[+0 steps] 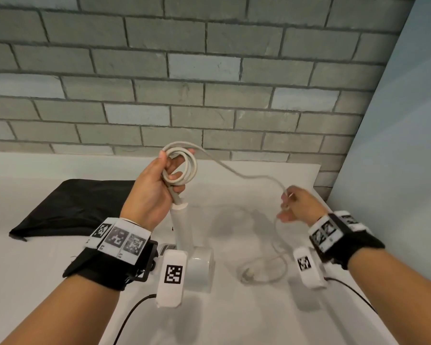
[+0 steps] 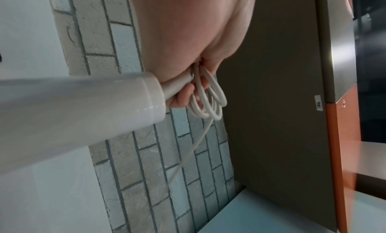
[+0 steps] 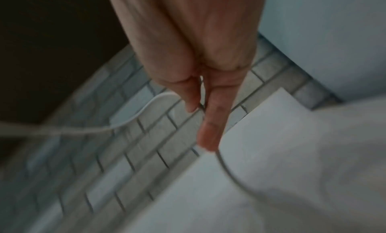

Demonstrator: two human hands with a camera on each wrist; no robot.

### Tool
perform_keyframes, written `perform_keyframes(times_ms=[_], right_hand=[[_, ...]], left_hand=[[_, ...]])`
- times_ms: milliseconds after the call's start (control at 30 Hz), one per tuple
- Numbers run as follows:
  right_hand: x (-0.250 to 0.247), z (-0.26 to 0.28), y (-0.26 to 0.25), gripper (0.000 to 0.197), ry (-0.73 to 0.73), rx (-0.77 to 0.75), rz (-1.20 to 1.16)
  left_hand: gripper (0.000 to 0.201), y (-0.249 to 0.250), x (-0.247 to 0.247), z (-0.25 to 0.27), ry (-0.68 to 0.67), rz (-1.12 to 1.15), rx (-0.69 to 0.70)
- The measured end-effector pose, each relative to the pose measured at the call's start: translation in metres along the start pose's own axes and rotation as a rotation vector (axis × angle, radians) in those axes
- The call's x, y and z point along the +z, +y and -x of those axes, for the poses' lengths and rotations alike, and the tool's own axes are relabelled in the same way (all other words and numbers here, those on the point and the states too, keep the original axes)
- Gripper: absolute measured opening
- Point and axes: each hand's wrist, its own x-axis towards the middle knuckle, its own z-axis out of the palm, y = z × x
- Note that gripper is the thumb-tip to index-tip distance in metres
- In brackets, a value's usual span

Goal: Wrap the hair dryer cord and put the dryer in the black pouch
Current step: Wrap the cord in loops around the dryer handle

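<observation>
Holding coils of cord (image 1: 182, 168) at frame centre, your left hand (image 1: 152, 192) clasps them above the dryer (image 1: 197, 260); your right hand (image 1: 296, 205) pinches the slack running lower right; pouch (image 1: 75, 205) lies left.

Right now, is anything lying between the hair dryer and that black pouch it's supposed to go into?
Nothing visible on the table lies between them. The hair dryer stands just right of the black pouch. Only the left hand, gripping the coiled cord, and its wrist hang over that gap.
</observation>
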Motion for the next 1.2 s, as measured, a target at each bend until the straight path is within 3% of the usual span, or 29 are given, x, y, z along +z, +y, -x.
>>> perform_keyframes(times_ms=[67,167,233,267,300,333,367,433,467,500,600,667,733,833,967,1133,1200], right_hand=[[-0.011,-0.008,-0.025,0.03,0.192,-0.113,-0.349],[-0.02,-0.001,-0.066,0.029,0.407,-0.423,-0.604],[-0.014,0.003,-0.074,0.026,0.421,-0.506,-0.525],[-0.009,0.003,-0.071,0.02,0.403,-0.504,-0.36],[-0.003,0.002,-0.063,0.012,0.33,-0.464,-0.097],[0.002,0.002,-0.053,0.006,0.176,-0.385,0.205],[0.006,0.002,-0.042,0.012,-0.037,-0.276,0.502],[0.009,0.007,-0.028,0.05,-0.376,-0.1,0.855],[0.008,0.01,-0.03,0.061,-0.415,-0.1,0.863],[0.007,0.014,-0.039,0.061,-0.361,-0.183,0.773],[0.009,0.035,-0.083,0.035,-0.062,-0.593,0.31],[0.015,0.052,-0.116,0.03,-0.072,-0.781,0.025],[0.025,0.063,-0.135,0.033,-0.188,-0.872,-0.053],[0.039,0.062,-0.141,0.034,-0.265,-0.923,0.017],[0.046,0.051,-0.132,0.024,-0.111,-0.901,-0.002],[0.064,0.055,-0.129,0.018,0.081,-0.779,-0.071],[0.068,0.06,-0.13,0.019,0.005,-0.681,-0.164]], left_hand=[[0.054,0.002,-0.001,0.001,-0.007,-0.015,0.008],[0.046,0.001,0.001,0.003,-0.014,-0.033,-0.001],[0.049,0.0,0.004,0.005,-0.019,-0.047,-0.007],[0.053,-0.001,0.005,0.005,-0.019,-0.061,-0.01],[0.055,-0.001,0.006,0.005,-0.022,-0.072,-0.013],[0.051,-0.002,0.006,0.005,-0.027,-0.078,-0.013],[0.045,-0.002,0.005,0.004,-0.034,-0.084,-0.018],[0.046,-0.001,0.005,0.003,-0.046,-0.134,-0.046],[0.048,-0.002,0.005,0.004,-0.047,-0.165,-0.055],[0.05,-0.002,0.005,0.005,-0.052,-0.192,-0.055],[0.045,-0.002,0.014,0.009,-0.065,-0.299,-0.044],[0.035,-0.004,0.017,0.01,-0.049,-0.366,-0.015],[0.032,-0.004,0.019,0.01,-0.067,-0.433,0.01],[0.032,-0.004,0.018,0.013,-0.12,-0.529,0.047],[0.033,-0.004,0.015,0.016,-0.11,-0.588,0.06],[0.03,-0.004,0.017,0.018,-0.105,-0.608,0.047],[0.03,-0.004,0.018,0.019,-0.126,-0.589,0.046]])
